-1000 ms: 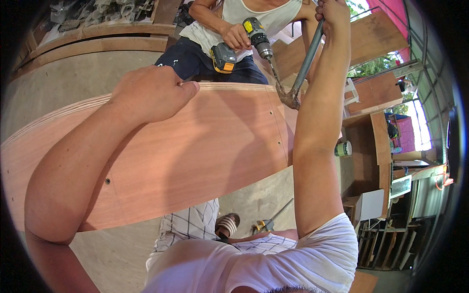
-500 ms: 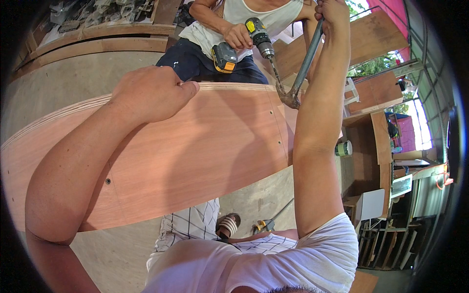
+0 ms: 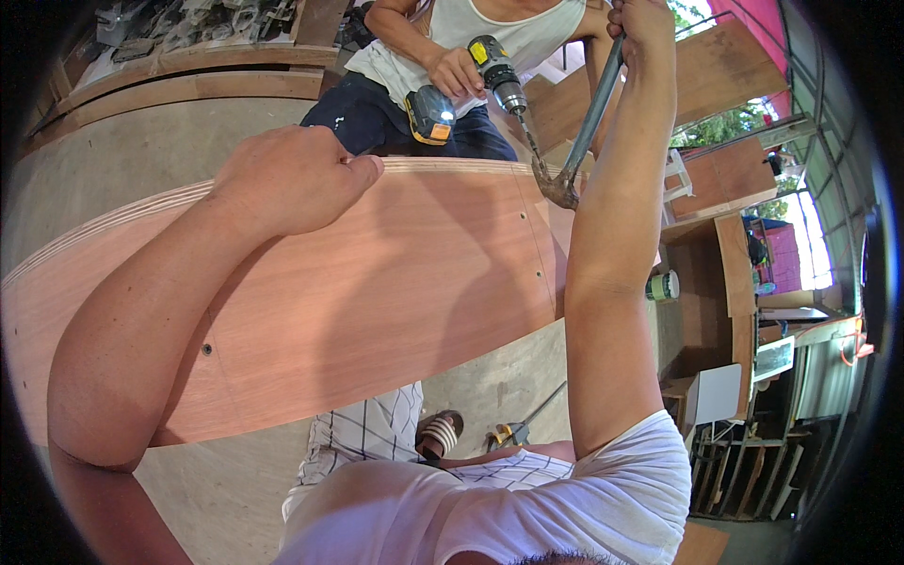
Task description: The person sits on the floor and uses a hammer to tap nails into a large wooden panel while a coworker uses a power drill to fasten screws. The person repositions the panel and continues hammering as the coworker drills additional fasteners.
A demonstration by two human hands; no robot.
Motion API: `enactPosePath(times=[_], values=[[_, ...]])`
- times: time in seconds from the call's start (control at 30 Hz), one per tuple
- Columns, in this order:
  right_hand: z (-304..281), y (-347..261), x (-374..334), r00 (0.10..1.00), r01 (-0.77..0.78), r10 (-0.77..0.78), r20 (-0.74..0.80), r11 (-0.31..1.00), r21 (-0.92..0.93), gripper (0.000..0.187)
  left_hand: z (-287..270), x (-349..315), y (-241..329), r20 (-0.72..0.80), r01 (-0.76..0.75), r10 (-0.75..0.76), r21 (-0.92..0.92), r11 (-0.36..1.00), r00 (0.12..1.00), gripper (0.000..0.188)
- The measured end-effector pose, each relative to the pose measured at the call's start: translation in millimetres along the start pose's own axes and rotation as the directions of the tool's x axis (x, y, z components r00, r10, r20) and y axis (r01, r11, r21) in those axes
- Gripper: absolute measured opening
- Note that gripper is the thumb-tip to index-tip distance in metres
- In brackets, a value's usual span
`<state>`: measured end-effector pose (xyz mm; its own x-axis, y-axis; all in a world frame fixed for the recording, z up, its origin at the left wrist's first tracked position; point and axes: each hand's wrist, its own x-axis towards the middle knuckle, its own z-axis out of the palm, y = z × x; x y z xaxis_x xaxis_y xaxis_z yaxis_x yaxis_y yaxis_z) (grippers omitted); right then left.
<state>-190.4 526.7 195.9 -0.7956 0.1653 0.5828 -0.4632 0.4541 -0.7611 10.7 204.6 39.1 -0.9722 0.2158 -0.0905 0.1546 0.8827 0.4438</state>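
A long, curved plywood panel (image 3: 377, 282) with layered edges spans the space in front of me. My left hand (image 3: 282, 179) lies at its far edge, thumb along the top and fingers curled over the side, where they are mostly hidden. Raised at the upper right, my right hand (image 3: 643, 24) is wrapped round the metal shaft of a claw hammer (image 3: 593, 113). The hammer's head hangs low by the panel's far right corner. Opposite me a person's hand (image 3: 458, 73) grips a cordless drill (image 3: 499, 75), its bit pointing down close to the hammer head.
Dark screw holes dot the panel. Below it, a bar clamp (image 3: 511, 434) lies on the concrete floor (image 3: 235, 508) near a sandalled foot (image 3: 441, 435). A wooden cabinet (image 3: 702, 292) and shelving stand on the right. A timber-edged bench (image 3: 198, 89) with clutter is at the back left.
The other person's drill has shifted slightly, and a bright light now shows near its battery. Both my hands and the hammer stay practically where they were.
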Motion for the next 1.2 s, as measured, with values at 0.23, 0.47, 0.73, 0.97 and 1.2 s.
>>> enactPosePath(times=[0.23, 0.47, 0.73, 0.97, 1.2], values=[[-0.4, -0.9, -0.6, 1.0, 0.005, -0.005, 0.003, 1.0, 0.026, 0.006, -11.3, -1.5, 5.7, 0.138, 0.056, -0.06, 0.03, 0.998, 0.989, 0.055], [-0.6, 0.5, 1.1, 1.0, -0.002, 0.002, 0.008, 1.0, 0.028, 0.005, -1.1, -0.7, 0.4, 0.007, -0.011, 0.011, 0.003, 1.0, 1.0, 0.061], [-0.5, 0.9, 1.0, 1.0, 0.0, 0.0, 0.0, 1.0, -0.006, 0.005, 3.7, 1.1, -3.6, -0.008, -0.034, 0.035, 0.007, 0.999, 0.999, 0.061], [-0.8, -1.7, -2.2, 0.999, 0.023, -0.023, 0.027, 0.999, 0.027, 0.012, 3.3, 2.6, -3.3, 0.029, -0.005, 0.005, -0.005, 1.0, 1.0, 0.058], [-1.9, -8.0, -7.6, 1.0, -0.009, 0.008, 0.017, 0.999, 0.033, 0.014, 1.8, 1.4, -3.3, 0.024, -0.023, 0.023, 0.017, 1.0, 0.999, 0.058]])
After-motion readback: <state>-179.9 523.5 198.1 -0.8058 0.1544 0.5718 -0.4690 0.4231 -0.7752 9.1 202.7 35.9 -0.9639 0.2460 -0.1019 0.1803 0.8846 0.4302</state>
